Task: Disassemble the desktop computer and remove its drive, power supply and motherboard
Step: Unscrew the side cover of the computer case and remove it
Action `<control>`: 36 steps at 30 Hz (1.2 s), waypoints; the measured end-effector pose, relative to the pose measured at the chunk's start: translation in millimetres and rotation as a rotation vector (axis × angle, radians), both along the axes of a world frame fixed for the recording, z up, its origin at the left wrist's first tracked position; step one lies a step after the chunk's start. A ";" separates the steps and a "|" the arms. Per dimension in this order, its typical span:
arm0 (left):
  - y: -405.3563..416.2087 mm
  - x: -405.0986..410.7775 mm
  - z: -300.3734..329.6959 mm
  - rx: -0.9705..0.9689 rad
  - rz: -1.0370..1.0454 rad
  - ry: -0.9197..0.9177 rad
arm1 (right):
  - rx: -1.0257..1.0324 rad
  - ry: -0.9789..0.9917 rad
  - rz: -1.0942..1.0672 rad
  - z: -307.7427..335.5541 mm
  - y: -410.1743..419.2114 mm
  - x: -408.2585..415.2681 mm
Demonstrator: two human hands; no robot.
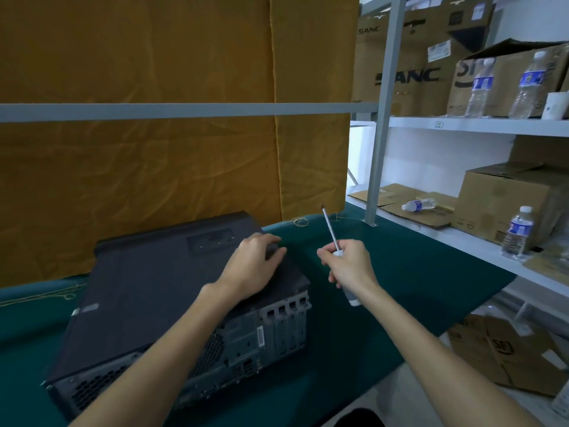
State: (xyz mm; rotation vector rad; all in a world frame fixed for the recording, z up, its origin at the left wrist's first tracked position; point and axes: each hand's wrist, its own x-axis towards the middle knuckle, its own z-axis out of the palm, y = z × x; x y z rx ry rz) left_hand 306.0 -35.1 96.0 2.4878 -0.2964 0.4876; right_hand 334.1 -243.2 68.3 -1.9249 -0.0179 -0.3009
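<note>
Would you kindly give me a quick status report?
Left hand flat on closed computer case. Right hand grips screwdriver, tip up. Nothing in the way.

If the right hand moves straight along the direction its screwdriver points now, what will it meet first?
Probably the orange cloth: the right hand aims the screwdriver up and away over bare green table cover, though depth is uncertain.

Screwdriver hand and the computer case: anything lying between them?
Nothing: only bare green table cover separates the right hand from the case, head view.
</note>
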 end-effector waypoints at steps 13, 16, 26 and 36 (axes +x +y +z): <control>39.6 72.1 -19.6 0.096 0.108 0.111 | -0.774 0.128 0.107 -88.5 65.2 197.0; 39.8 72.2 -19.0 0.099 0.116 0.107 | -0.797 0.110 0.124 -86.8 78.8 220.0; 38.8 73.4 -19.1 0.103 0.136 0.110 | -0.705 0.178 0.195 -91.1 82.7 229.0; 35.0 68.2 -16.2 0.135 0.132 0.128 | -0.730 0.022 0.225 -91.0 43.2 144.7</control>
